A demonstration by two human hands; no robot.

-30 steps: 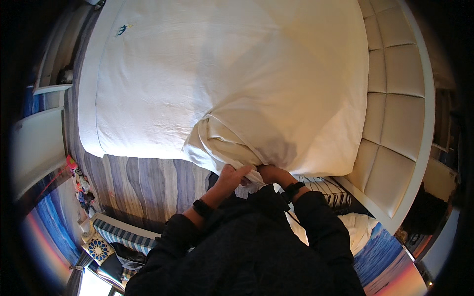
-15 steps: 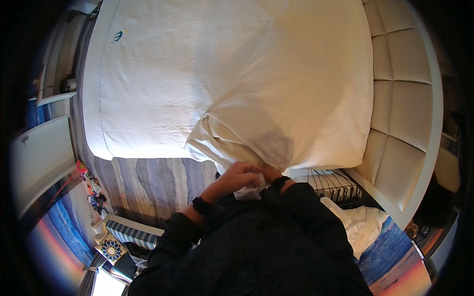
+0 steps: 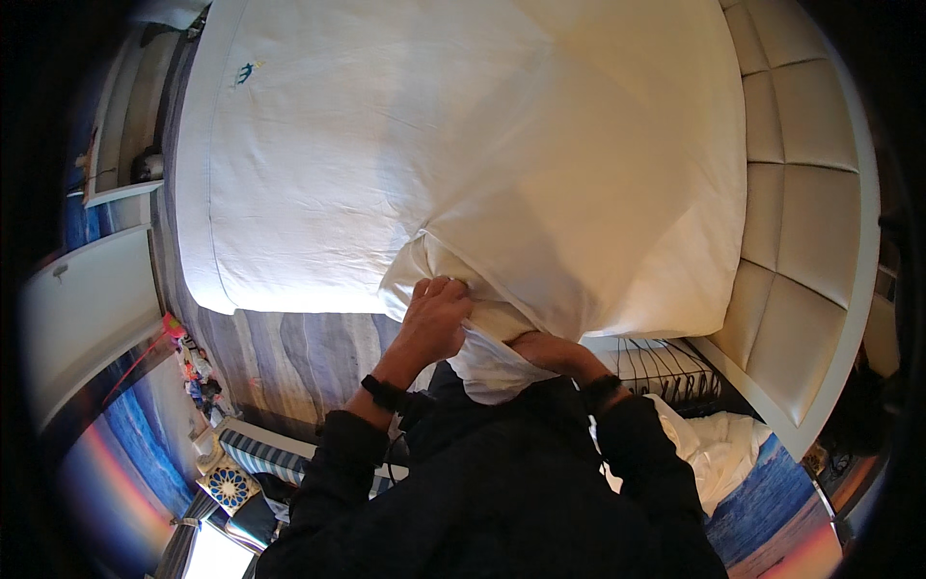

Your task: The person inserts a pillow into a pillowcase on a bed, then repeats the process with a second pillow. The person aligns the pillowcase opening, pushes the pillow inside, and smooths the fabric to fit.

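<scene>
A white bed cover (image 3: 318, 164) lies spread over the bed, with creases running out from a gathered fold (image 3: 415, 265) at the near edge. My left hand (image 3: 439, 314) has its fingers curled on the cloth of that fold. Beside it, my right hand (image 3: 540, 350) reaches into the opening between the layers, and the cloth hides its fingers. Below and between my hands, a loose white flap (image 3: 492, 376) hangs over the bed's side in front of my body.
A padded cream headboard (image 3: 820, 222) with a pale frame stands at the right. Dark slats or cords (image 3: 666, 367) line the bed's side near it. White bedding (image 3: 733, 444) is heaped at lower right. A striped bench (image 3: 260, 454) with a patterned cushion (image 3: 230, 487) sits at lower left.
My hands have moved apart: the left forward onto the fold, the right slightly rightward and into the opening. The white flap between them now shows more fully.
</scene>
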